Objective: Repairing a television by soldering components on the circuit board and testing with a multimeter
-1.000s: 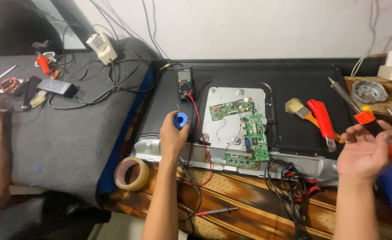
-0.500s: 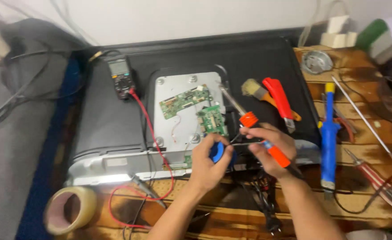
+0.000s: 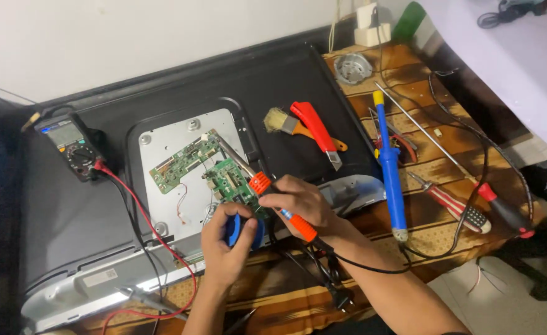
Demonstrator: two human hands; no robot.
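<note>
My right hand (image 3: 301, 203) grips an orange-handled soldering iron (image 3: 261, 184) like a pen, its metal shaft reaching up-left over the green circuit boards (image 3: 186, 162). My left hand (image 3: 227, 239) holds a small blue spool (image 3: 235, 228) just below the boards, close against the right hand. The boards are mounted on a grey metal plate (image 3: 162, 142) on the back of a black flat-screen set (image 3: 87, 211) that lies face down.
A black multimeter (image 3: 70, 144) with red lead (image 3: 143, 220) lies at left. A brush (image 3: 286, 123), red cutter (image 3: 315, 131), blue desoldering pump (image 3: 390, 167), screwdrivers (image 3: 453, 205), long metal rod (image 3: 422, 133) and cables lie on the wooden table (image 3: 447, 111) at right.
The view has shifted right and closer. My right hand picked up the soldering iron and came to the boards; my left hand with the blue spool moved beside it.
</note>
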